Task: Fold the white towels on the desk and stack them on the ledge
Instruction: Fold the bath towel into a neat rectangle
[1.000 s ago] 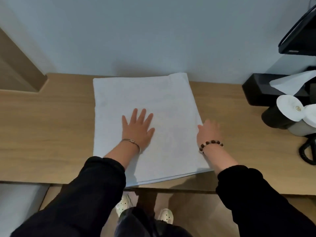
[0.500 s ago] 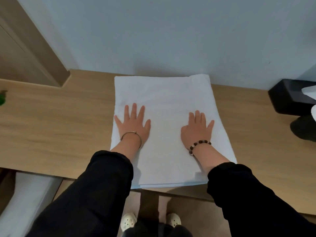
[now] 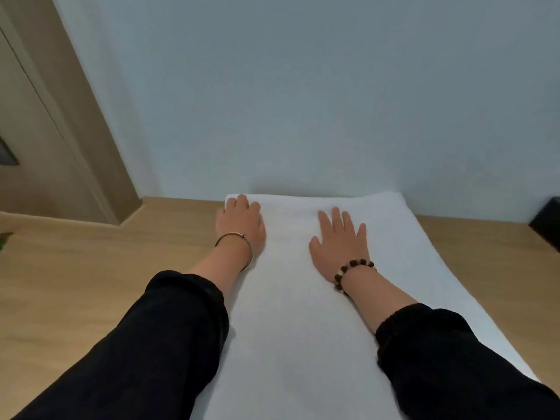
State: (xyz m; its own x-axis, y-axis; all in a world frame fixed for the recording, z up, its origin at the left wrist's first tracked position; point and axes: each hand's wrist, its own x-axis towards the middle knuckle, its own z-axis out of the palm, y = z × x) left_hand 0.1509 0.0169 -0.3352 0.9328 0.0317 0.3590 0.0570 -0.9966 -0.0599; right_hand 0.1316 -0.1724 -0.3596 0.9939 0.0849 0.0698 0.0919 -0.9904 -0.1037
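White towel (image 3: 303,313), one: left hand (image 3: 241,221) grips corner, right hand (image 3: 339,242) flat

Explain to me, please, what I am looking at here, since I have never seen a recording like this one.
There is no machine: a person wears a camera on the head, so this one picture looks forward and down over their own arms in black sleeves. A white towel lies spread on a wooden desk against the wall. The right hand rests flat on it, fingers straight. The left hand sits on the towel's far left corner; whether its fingers grip the edge I cannot tell. A dark object shows at the right edge.
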